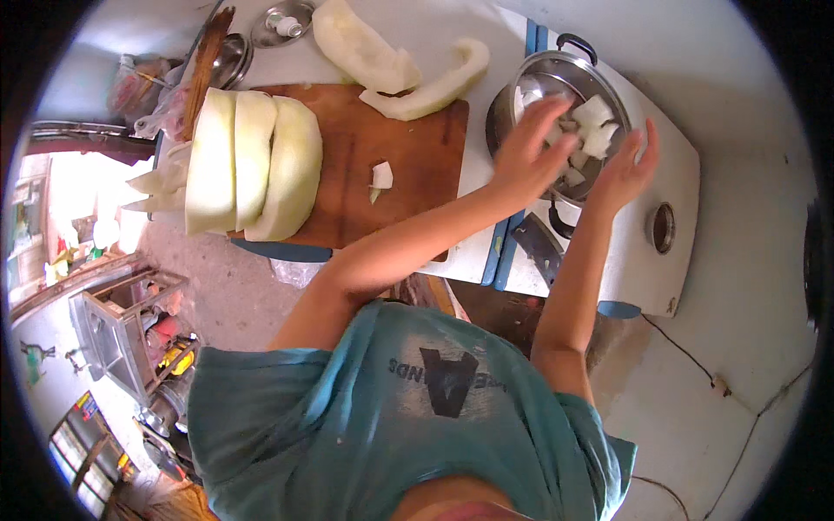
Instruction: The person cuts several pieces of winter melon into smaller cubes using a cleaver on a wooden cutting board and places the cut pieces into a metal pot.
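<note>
My left hand (534, 153) is over the near left part of a steel pot (500, 124), its fingers spread and nothing held. At the pot's right rim, my right hand (627, 170) has its fingers apart and holds nothing. White melon-like chunks (594, 127) lie inside the pot. A brown cutting board (404, 143) bears one small white piece (382, 176) and, at its left end, thick pale gourd or melon slices (283, 169). Two peeled curved slices, one large (365, 49) and one narrow (436, 101), lie by the board's far edge. A cleaver (537, 244) rests beside the pot's near handle.
Small steel bowls (232, 62), a steel dish (264, 29) with a white object, and a wooden stick (207, 65) are at the far left. A round metal-rimmed opening (663, 228) sits in the white top right of the pot. A metal rack (124, 332) stands at lower left.
</note>
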### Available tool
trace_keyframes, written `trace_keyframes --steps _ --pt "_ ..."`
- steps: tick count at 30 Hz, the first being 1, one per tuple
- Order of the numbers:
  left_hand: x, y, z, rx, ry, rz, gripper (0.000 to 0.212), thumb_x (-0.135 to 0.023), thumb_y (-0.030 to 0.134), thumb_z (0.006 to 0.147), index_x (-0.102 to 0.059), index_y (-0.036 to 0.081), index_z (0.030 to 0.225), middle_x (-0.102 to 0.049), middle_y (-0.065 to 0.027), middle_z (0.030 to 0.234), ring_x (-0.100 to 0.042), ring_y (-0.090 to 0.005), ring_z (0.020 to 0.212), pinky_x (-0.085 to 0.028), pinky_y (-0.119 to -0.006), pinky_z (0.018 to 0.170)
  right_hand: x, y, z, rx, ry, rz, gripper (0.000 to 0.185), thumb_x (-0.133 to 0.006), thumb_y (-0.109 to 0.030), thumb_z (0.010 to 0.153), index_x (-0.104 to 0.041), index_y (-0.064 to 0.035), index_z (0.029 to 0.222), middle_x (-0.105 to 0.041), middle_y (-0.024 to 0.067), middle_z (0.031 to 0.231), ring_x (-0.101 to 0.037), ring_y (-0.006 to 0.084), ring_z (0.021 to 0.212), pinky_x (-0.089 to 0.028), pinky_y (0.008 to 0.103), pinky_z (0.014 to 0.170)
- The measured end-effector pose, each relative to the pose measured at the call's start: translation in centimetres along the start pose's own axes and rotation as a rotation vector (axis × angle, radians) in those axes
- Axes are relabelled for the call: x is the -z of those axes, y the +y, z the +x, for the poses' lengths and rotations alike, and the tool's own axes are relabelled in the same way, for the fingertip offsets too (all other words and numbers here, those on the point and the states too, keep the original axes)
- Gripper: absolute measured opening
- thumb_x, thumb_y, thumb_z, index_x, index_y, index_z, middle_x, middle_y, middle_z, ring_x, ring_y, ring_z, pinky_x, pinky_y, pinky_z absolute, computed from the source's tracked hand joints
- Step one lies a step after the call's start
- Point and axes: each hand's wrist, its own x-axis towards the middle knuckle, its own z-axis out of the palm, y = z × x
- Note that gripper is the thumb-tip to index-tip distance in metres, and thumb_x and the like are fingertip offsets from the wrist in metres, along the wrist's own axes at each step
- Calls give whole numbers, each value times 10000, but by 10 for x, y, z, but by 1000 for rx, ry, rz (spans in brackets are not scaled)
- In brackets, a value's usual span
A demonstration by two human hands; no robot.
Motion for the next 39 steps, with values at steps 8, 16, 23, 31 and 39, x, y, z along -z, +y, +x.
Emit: trace_keyframes --steps 8,16,23,31,39 --pt "213 -78 -102 359 -172 1141 350 -755 124 779 -646 69 1106 -634 -149 1063 -588 -356 1040 -476 -446 895 23 -28 -181 132 -784 267 264 -653 62 809 -678 -49 1047 -681 128 986 -628 331 921 -509 395 802" --pt "154 -45 -55 439 -230 567 387 -741 331 826 -640 31 1049 -679 -158 927 -654 -335 856 -510 -396 738 97 34 -210 116 -889 48 256 -604 65 804 -676 -36 1028 -675 157 997 -620 369 954 -509 438 828" --pt "39 -66 60 41 12 438 507 -739 293 857 -586 15 1252 -636 -171 1176 -614 -281 1050 -482 -357 922 195 121 -201 23 -773 -741 566 -579 -12 786 -502 -29 1347 -605 168 1142 -562 382 1040 -434 483 950" --pt "116 -160 68 448 -557 1336 444 -739 211 793 -585 -5 1148 -649 -211 1115 -627 -387 1047 -521 -449 877 208 161 -197 -16 -1028 -850 753 -597 -20 754 -388 -89 1475 -583 158 1025 -584 349 962 -467 459 867" --pt "122 -100 47 192 -581 1324 349 -754 252 780 -593 21 986 -668 -181 1029 -645 -376 959 -530 -468 783 233 119 -177 33 -953 -731 605 -676 -112 779 -516 -121 1362 -583 111 964 -608 306 903 -541 430 663"
